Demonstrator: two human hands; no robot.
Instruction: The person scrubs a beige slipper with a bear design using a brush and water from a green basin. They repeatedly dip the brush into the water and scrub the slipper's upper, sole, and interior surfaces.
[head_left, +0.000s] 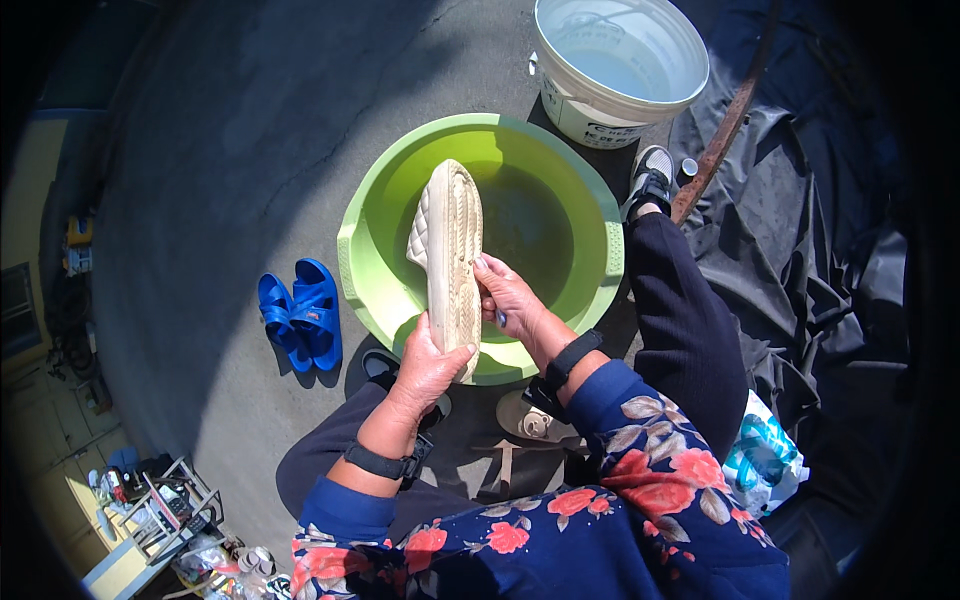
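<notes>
A cream quilted slipper (454, 247) is held on its side above a green plastic basin (360, 217), its patterned sole turned to the right. My left hand (431, 367) grips the slipper's lower end, thumb on the sole. My right hand (506, 292) touches the sole's right edge near the middle; a small blue object (501, 318), perhaps a handle end, shows in its curled fingers, the rest hidden. Dark, murky water (529, 225) lies in the basin.
A white bucket of water (622, 120) stands beyond the basin at the right. Blue slippers (316, 315) lie at the left. A beige slipper with a bear face (525, 420) is near my feet. Black sheeting (765, 285) and a rusty metal bar (716, 150) lie at the right.
</notes>
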